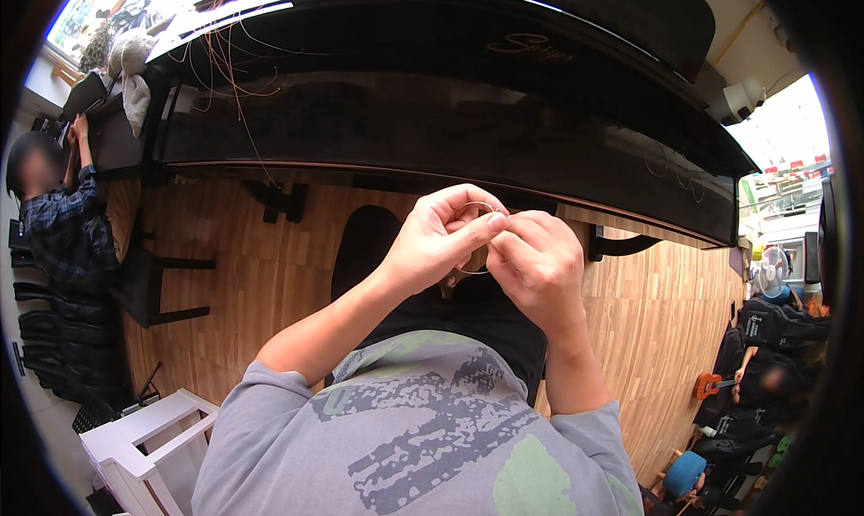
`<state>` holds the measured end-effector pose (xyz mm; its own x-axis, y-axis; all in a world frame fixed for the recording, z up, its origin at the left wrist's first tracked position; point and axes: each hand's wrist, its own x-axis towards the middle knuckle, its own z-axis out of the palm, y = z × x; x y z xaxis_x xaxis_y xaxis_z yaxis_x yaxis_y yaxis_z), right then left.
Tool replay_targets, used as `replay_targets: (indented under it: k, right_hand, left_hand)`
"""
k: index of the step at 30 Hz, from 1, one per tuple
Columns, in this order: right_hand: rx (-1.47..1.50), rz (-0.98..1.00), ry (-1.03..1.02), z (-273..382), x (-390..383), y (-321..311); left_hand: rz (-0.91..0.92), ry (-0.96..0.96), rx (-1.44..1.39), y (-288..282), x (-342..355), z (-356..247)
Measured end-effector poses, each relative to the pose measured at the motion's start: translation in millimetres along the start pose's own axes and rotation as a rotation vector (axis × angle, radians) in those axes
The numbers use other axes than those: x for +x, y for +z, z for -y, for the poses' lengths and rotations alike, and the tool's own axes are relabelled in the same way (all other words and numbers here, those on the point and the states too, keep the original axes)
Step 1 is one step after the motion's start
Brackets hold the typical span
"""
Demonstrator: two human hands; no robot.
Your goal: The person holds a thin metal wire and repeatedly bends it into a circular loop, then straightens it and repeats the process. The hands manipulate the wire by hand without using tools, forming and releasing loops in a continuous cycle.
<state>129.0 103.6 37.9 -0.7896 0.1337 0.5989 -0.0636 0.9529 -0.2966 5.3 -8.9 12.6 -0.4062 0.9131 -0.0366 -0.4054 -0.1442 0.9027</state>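
Note:
Close together in front of my body, my left hand (pixel 443 237) and my right hand (pixel 542 262) meet at their fingertips. Between them is a thin, pale string (pixel 470 272), bent into a small loop that shows above and below the fingers. My left thumb and fingers pinch it, and the right fingertips close on it just beside them. Part of the loop is hidden behind the fingers. Beyond my hands stands a black piano (pixel 378 125). Several loose copper-coloured strings (pixel 236 75) lie on its left part, one hanging toward the front edge. Fainter coiled strings (pixel 670 167) lie at its right end.
A person (pixel 58 201) in a plaid shirt sits at the far left, near a black chair (pixel 171 287). White furniture (pixel 144 448) stands at lower left. Another person (pixel 765 381) with a small orange guitar (pixel 711 386) is at right, by black instrument bags (pixel 783 325). The floor (pixel 661 336) is wooden.

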Motion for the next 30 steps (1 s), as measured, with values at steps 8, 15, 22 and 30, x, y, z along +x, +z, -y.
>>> replay_targets:
  k: [8,15,22,30]
  right_hand:
    - [-0.042,-0.002,0.047,5.6,-2.9,1.4]
    - [-0.097,0.014,0.033,7.2,0.4,1.5]
    - [0.107,-0.057,0.092,7.9,0.1,6.9]
    - [0.643,-0.209,0.325,8.6,-16.5,23.5]
  left_hand:
    - [-0.003,-0.007,-0.189,-1.8,-2.7,-6.4]
    - [-0.016,-0.010,-0.038,-1.5,-2.9,-5.9]
    - [-0.021,0.084,-0.111,-3.2,-0.5,-5.9]
    - [-0.029,0.074,-0.169,-2.4,-1.6,-11.0]
